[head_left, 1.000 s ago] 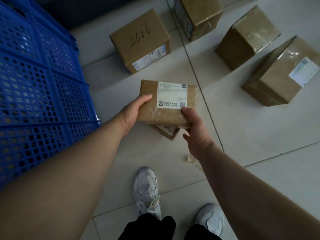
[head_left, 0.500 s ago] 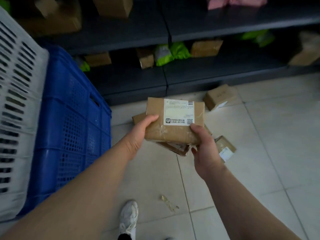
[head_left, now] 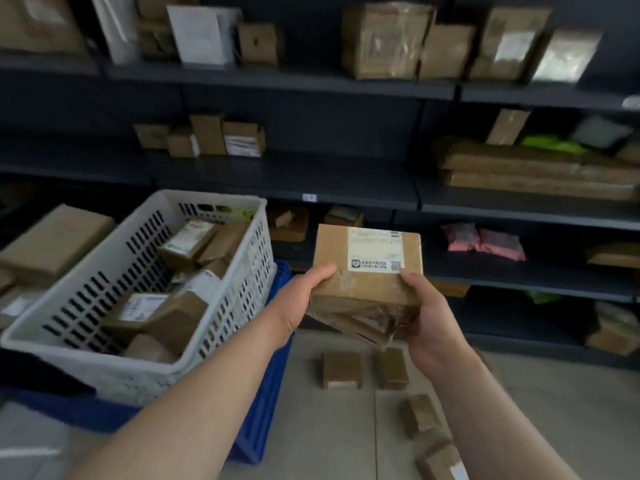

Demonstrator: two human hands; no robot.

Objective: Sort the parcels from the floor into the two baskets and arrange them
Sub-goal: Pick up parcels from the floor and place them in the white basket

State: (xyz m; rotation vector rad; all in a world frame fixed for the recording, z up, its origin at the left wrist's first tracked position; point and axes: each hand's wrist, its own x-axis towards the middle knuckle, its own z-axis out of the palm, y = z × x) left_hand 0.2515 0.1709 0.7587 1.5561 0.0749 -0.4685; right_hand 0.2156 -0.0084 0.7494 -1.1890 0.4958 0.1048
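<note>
I hold a small stack of brown cardboard parcels [head_left: 363,282] in front of me at chest height. The top one carries a white label. My left hand [head_left: 298,299] grips the stack's left edge and my right hand [head_left: 429,323] grips its right side from below. To the left stands a white slotted basket [head_left: 242,271] with several brown parcels inside. It sits on top of a blue basket [head_left: 266,403]. More brown parcels [head_left: 341,370] lie on the tiled floor below my hands.
Dark shelving [head_left: 311,188] full of boxes and bags fills the background. A large box [head_left: 52,240] sits left of the white basket. Several small parcels [head_left: 419,415] lie on the floor at lower right.
My view has risen from the floor to the shelves. The stack has come up with both hands, and the white basket's inside is now in sight on the left.
</note>
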